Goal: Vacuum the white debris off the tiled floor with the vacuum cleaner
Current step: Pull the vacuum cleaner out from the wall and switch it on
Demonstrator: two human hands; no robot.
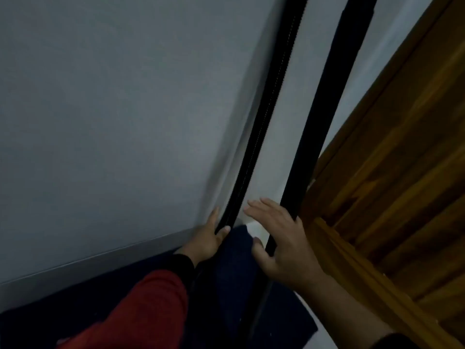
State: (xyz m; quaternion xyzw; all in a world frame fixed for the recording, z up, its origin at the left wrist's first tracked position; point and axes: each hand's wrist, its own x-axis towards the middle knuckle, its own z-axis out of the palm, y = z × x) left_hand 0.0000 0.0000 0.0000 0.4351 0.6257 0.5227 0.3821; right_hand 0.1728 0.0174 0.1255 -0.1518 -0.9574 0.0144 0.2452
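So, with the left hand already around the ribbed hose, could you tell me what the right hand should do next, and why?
Probably close the right hand around the smooth black tube. Its fingers are spread open with the tube running between thumb and palm, not yet gripped, while the left hand holds the ribbed hose. Neither floor debris nor nozzle is in view, so securing the wand seems first.

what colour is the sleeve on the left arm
Red, with a black cuff at the wrist: sleeve, seen in the head view.
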